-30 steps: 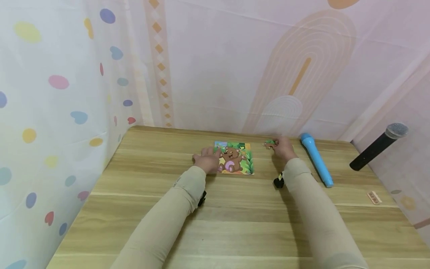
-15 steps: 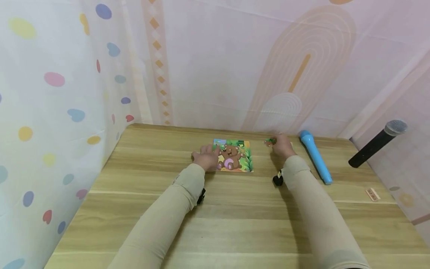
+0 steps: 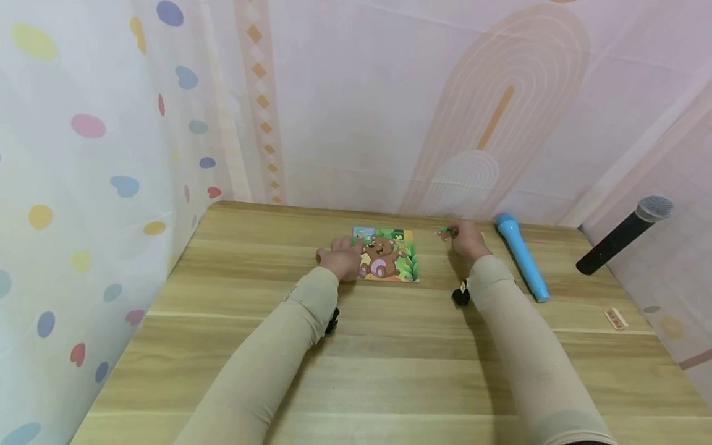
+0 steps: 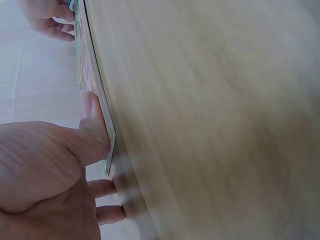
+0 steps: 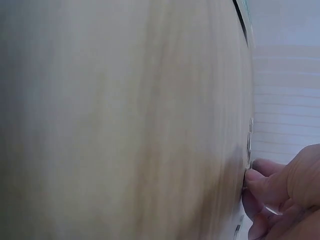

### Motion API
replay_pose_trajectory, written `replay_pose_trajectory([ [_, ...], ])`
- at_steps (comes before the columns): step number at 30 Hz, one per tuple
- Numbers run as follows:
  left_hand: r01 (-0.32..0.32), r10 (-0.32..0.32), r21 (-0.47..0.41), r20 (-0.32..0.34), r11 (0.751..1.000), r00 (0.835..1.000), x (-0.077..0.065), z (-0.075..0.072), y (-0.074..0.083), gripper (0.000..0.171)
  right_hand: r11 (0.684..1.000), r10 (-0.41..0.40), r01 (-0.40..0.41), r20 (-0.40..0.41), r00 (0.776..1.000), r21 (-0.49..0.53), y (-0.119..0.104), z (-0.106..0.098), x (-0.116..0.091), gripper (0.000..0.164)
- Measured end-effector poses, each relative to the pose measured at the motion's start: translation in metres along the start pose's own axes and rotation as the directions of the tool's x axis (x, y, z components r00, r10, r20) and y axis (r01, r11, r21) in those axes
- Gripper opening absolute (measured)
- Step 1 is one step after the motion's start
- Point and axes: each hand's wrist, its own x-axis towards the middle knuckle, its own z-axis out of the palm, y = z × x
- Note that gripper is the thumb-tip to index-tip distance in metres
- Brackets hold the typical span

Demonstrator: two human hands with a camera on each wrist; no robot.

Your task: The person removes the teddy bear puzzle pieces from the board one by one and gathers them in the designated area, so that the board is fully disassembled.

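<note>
Resting on the left side of the bear picture board, the left hand is spread; right of the board, the right hand pinches a jigsaw piece, so assembly looks unfinished.

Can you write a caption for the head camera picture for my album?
Left hand on the bear picture, right hand at puzzle pieces, a blue microphone nearby.

In the head view, the wooden table and picture puzzle have been shifted slightly upward within the frame since a second ago. The orange shape at the top right has been nearly cut off. Right of centre, more of the brown-and-green puzzle piece is hidden by the right hand.
</note>
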Motion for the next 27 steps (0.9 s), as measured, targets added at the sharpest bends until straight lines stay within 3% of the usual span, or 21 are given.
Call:
replay_pose_trajectory([
  [8, -0.003, 0.003, -0.048, -0.008, 0.999, 1.0, 0.0, -0.001, -0.001, 0.089, 1.0, 0.001, -0.001, 0.005, 1.0, 0.004, -0.011, -0.004, -0.001, 0.047],
  [15, 0.021, -0.021, -0.012, 0.017, 1.0, 1.0, 0.009, 0.0, 0.001, 0.083, 0.994, -0.112, 0.112, -0.005, 0.994, -0.001, -0.042, -0.004, 0.0, 0.044],
  [21, 0.023, -0.023, 0.0, 0.039, 1.0, 0.999, 0.01, -0.001, 0.001, 0.075, 0.98, -0.159, 0.143, 0.114, 0.981, 0.137, -0.075, 0.011, -0.004, 0.037],
  [27, 0.001, -0.001, -0.017, 0.009, 1.0, 1.0, 0.005, -0.005, -0.001, 0.071, 0.969, -0.242, 0.229, 0.187, 0.952, 0.088, -0.095, 0.039, -0.007, 0.031],
])
